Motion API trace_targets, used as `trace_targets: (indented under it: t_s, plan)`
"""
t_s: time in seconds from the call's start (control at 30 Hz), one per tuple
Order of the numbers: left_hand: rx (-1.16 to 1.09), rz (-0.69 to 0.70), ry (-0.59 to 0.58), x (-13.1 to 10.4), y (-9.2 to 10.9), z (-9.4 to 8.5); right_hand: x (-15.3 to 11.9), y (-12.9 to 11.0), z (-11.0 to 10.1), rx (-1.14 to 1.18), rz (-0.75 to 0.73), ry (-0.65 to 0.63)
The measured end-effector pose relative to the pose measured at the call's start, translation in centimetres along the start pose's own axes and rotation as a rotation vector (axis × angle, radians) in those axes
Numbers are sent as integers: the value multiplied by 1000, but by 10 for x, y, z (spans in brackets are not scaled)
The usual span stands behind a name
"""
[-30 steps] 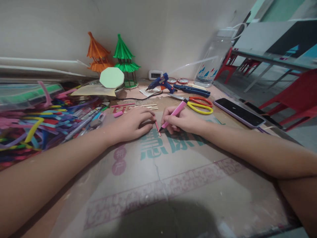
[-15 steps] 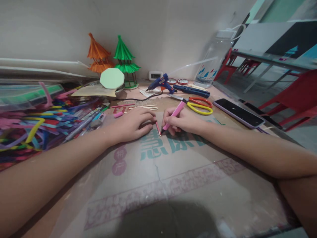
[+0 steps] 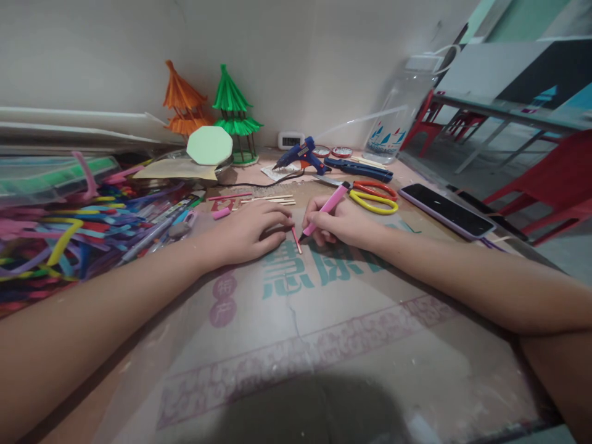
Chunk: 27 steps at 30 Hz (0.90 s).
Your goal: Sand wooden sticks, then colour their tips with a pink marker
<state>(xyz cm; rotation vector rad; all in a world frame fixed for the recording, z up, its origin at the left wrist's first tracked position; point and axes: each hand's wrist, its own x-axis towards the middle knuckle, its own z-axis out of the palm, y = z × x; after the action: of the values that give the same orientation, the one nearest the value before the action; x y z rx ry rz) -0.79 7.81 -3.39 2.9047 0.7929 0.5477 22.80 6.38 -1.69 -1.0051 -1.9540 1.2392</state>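
Spreads one large brown cardboard sheet with green lettering point(image 3: 370, 382) over the pink tabletop point(image 3: 404, 169), with wide open room on the near side and crowding along the left and far edges. Shows at least two red plastic chairs point(image 3: 555, 172) far right, beyond the table edge. Heaps many multicoloured fuzzy strips point(image 3: 60, 246) at left, too tangled to count, beside one clear plastic box point(image 3: 28, 191) with green contents. Stands one clear plastic bottle with printed sailboats point(image 3: 388, 117) at far right; cannot tell any contents.

Lays the left hand point(image 3: 254, 231) palm down, half open, fingers bent, fingertips touching the far end of one thin pink-coloured stick with a pale near end point(image 3: 296, 240). Closes the right hand point(image 3: 333, 222) around one pink marker with a dark tip point(image 3: 327, 208), tip just right of the stick, over the cardboard.

Lines up two tiered towers, one orange point(image 3: 182, 98), one green point(image 3: 235, 105), at the far wall, behind one pale green octagonal card point(image 3: 209, 145). Has one black-screened phone point(image 3: 446, 209) near the right edge, one blue glue gun point(image 3: 303, 154), one pair of red-and-yellow-handled scissors point(image 3: 374, 197) just beyond the right hand, one white digital clock point(image 3: 291, 140), about three loose pale sticks point(image 3: 272, 200) and one pink cap point(image 3: 221, 213).
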Motion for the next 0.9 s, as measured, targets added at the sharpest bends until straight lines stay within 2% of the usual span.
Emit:
trace_targets:
  t_s: [0.13, 0.37, 0.5, 0.9]
  plan:
    - [0, -4, 2, 1, 0, 0, 1, 1, 1, -13, 3, 23]
    - [5, 13, 8, 1, 0, 0, -2, 0, -2, 26, -40, -112]
    - [0, 13, 5, 0, 0, -1, -2, 2, -4, 29, -39, -135]
    - [8, -5, 0, 0, -1, 1, -1, 0, 0, 0, -8, 5]
